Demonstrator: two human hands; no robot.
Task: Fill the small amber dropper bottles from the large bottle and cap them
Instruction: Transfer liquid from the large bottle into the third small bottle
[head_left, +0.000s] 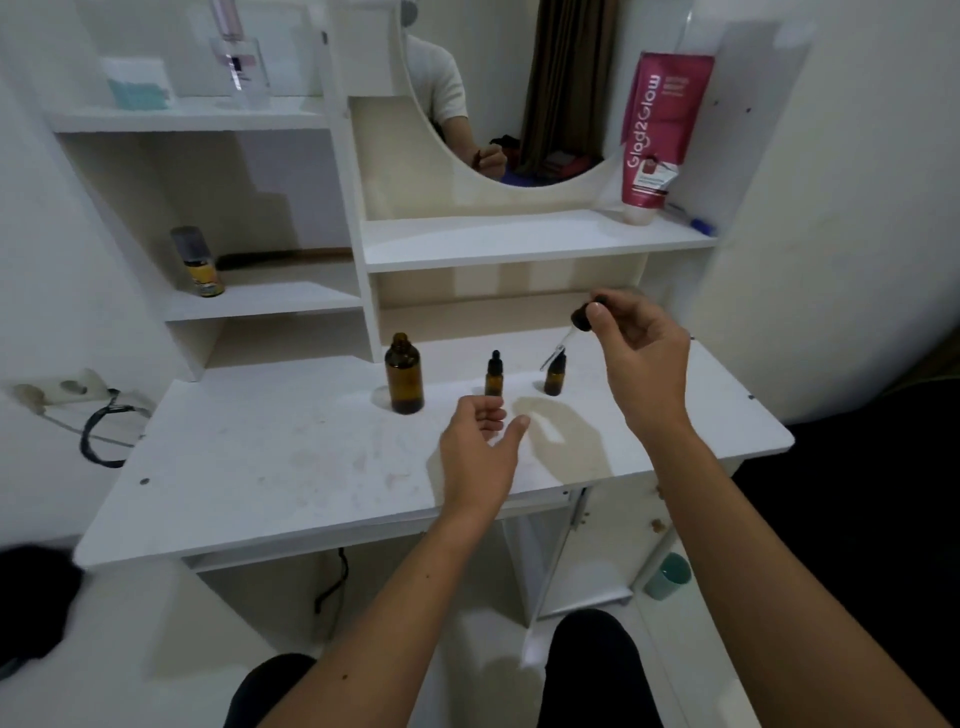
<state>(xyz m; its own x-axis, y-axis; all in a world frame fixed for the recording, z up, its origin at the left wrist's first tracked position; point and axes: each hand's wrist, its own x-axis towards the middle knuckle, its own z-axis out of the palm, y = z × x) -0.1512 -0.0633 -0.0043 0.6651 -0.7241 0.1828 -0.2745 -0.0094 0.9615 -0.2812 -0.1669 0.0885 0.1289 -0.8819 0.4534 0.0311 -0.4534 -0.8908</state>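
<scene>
One large amber bottle — two small bottles — one dropper, two hands.

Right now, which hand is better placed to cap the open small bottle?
Probably right. The right hand already pinches the dropper cap, its pipette angled at the open small bottle. The left hand holds nothing, nearer the capped small bottle.

Only legible text: "Glad2Glow", white vertical lettering on the pink tube standing cap-down on the upper shelf. Smaller print on that tube is too blurred to read.
</scene>
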